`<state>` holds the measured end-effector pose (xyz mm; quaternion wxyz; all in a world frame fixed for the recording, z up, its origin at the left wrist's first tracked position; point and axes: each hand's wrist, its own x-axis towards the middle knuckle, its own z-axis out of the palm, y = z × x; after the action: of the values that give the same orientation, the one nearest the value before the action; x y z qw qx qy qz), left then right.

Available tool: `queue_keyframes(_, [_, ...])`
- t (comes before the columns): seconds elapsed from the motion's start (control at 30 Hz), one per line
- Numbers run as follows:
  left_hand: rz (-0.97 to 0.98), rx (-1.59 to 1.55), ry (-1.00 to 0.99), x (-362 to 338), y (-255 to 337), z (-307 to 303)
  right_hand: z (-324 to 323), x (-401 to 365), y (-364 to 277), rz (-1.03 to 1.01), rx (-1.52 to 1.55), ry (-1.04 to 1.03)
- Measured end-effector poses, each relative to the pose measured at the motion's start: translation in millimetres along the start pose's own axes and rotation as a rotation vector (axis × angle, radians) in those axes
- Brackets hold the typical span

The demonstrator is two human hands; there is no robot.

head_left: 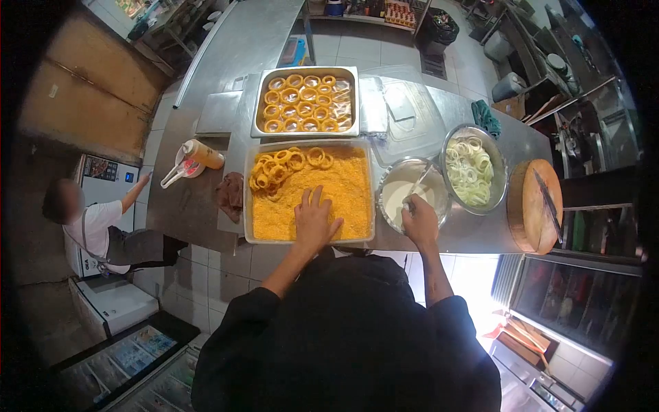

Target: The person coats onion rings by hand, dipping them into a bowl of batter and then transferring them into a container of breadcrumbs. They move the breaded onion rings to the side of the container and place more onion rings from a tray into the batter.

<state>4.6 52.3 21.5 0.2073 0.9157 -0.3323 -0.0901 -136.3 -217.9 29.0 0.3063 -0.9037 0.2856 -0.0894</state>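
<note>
Left hand (314,221) lies flat on the crumbs in the crumb tray (347,189) at the counter's (206,206) front edge, fingers spread. Breaded rings (281,165) are piled in the tray's far-left corner. Right hand (420,221) is in the batter bowl (386,180) just right of the tray, fingers closed on a thin utensil (420,184). Onion bowl (447,145) sits further right, round board (528,213) at the right end. Tray of coated rings (255,103) is behind.
</note>
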Motion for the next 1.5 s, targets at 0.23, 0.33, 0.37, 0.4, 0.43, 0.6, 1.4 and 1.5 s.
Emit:
queue_keyframes(0.23, [0.061,0.047,0.036,-1.0,-12.5,20.5,1.5,0.1,-0.7,0.024,0.029,-0.019])
queue_keyframes(0.33, [0.021,-0.088,-0.054,0.2,-20.5,22.4,1.9,0.5,-0.3,0.022,0.025,-0.019])
queue_keyframes(0.37, [-0.023,-0.2,-0.127,2.1,-23.2,23.3,1.6,0.7,0.1,0.024,0.024,-0.019])
queue_keyframes(0.4, [-0.022,-0.201,-0.13,5.1,-26.8,21.9,1.3,0.6,0.3,0.026,0.02,-0.019])
queue_keyframes(0.43, [-0.047,-0.298,-0.127,8.3,-31.9,19.7,1.7,0.3,0.2,0.029,0.017,-0.021])
queue_keyframes(0.6, [-0.193,-0.114,-0.148,3.2,-9.6,-32.7,-0.9,1.1,-2.0,0.036,0.011,-0.037])
queue_keyframes(1.4, [-0.008,-0.18,0.009,-11.6,-13.6,20.5,-0.1,0.8,-3.1,0.046,-0.013,-0.029])
queue_keyframes(1.5, [-0.033,-0.164,-0.013,-10.3,-10.9,18.9,-0.5,0.9,-4.2,0.05,-0.025,-0.028])
